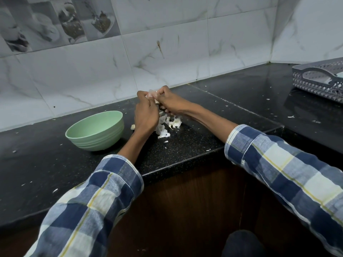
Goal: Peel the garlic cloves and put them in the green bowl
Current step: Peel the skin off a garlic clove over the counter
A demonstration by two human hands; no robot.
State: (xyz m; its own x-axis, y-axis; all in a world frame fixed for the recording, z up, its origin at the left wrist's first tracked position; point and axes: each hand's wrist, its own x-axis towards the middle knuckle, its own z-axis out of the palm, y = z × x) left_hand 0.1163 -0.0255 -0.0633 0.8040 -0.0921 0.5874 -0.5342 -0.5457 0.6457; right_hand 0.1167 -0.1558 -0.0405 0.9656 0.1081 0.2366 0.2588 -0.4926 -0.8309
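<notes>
Step in hand, as judged: peeling one clove, mid-strip.

Left hand (146, 115) and right hand (168, 101) meet at frame centre, raised just above the counter (194, 151). Fingers of both are curled tight around a small pale clove (151, 95), of which only a sliver with loose skin shows between the knuckles. Whether the skin is half off or nearly off: cannot tell, the fingers hide it.

Peels (168, 126) lie heaped on the counter directly below the hands, slightly right of centre. One small pale piece (132, 127) sits just left of the left wrist, between wrist and bowl; peeled clove or scrap, cannot tell.

Bowl (94, 130), green, stands left of centre, near the left hand, not touching it. Its interior is only partly visible from this angle; no cloves seen inside.

Grey basket (321, 80) at the right edge, well apart. White flecks are scattered over the counter.

Next move, as judged: pull the remaining skin free, let it fall onto the peels, then carry the bare clove left over the bowl rim and release it. The reach is short; the left hand is better placed.
</notes>
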